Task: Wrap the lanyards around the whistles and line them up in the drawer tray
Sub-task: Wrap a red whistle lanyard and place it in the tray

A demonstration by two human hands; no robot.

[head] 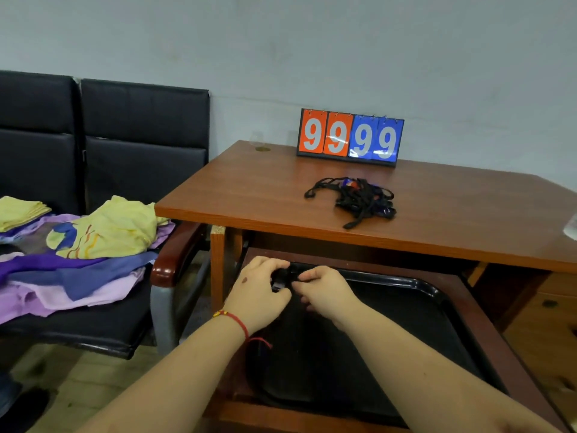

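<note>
A black tray (415, 310) lies in the pulled-out desk drawer. Over its far left corner my left hand (256, 290) and my right hand (324, 289) meet on one small black whistle with its lanyard (281, 278). Both hands pinch it, and most of it is hidden by my fingers. On the desk top (249, 189) above lies a tangled heap of whistles with black lanyards (356, 198), with a bit of red and blue showing in it.
A flip scoreboard (349, 137) reading 9999 stands at the back of the desk against the wall. Black waiting chairs (125, 126) at the left hold a pile of yellow and purple cloths (93, 242). A wooden armrest (175, 254) sits beside the drawer.
</note>
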